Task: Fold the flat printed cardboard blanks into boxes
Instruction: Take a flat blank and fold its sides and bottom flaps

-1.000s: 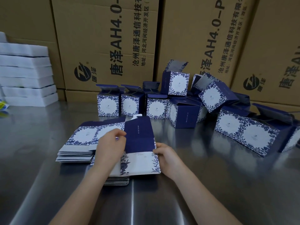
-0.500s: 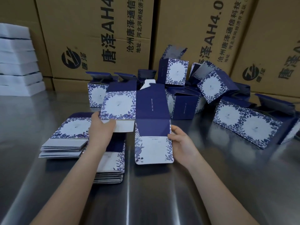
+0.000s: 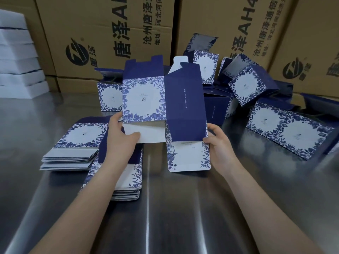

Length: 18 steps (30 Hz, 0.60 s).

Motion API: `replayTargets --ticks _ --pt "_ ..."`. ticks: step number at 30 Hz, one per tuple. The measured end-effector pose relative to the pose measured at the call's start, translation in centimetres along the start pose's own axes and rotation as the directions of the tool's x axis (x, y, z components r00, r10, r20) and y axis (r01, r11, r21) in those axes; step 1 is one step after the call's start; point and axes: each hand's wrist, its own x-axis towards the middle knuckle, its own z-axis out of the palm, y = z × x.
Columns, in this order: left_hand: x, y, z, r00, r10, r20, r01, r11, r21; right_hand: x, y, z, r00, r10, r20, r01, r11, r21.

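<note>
Item under work: one printed blank (image 3: 165,107), held raised above the steel table (image 3: 183,217) at centre frame, in front of the finished boxes. It shows two faces side by side: a white panel with a blue leaf border on the left and a plain navy panel on the right carrying one vertical line of small white print. Navy flaps and a white tab stand up from the top edge. A plain white flap hangs below the leaf panel; a rounded leaf-printed flap hangs below the navy panel.

Left hand (image 3: 121,136): grips the lower left corner of the leaf panel, thumb lying across the white flap, fingers curled behind the card.

Right hand (image 3: 218,143): fingers curled on the lower right edge of the navy panel, pinching it where the rounded flap begins.

Surroundings: two stacks of flat blanks lie at lower left, one fanned stack (image 3: 77,143) and a second stack (image 3: 128,184) partly covered by the left forearm. Folded boxes (image 3: 247,85) are grouped across the middle and right, some upright with lids open, others tipped over; the raised blank hides several. Brown printed cartons (image 3: 110,33) form the back wall. White slabs (image 3: 16,61) are stacked at upper left.
</note>
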Motion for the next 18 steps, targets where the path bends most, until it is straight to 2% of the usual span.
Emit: replayTargets --ticks 7,11,18 --pt "-0.4 -0.5 0.5 0.995 0.094 -0.045 -0.087 0.987 0.137 -0.2 -0.4 1.6 0.986 -0.156 -0.058 0.147 0.980 -0.134" --pt "-0.9 -0.5 0.9 0.976 0.199 -0.087 -0.179 0.964 0.198 -0.5 -1.1 2.7 0.971 -0.233 -0.056 0.216 0.954 -0.209" --pt "-1.8 -0.1 2.0 0.913 0.404 -0.058 -0.377 0.889 0.259 -1.7 -1.6 4.7 0.951 -0.308 -0.029 0.295 0.932 -0.212"
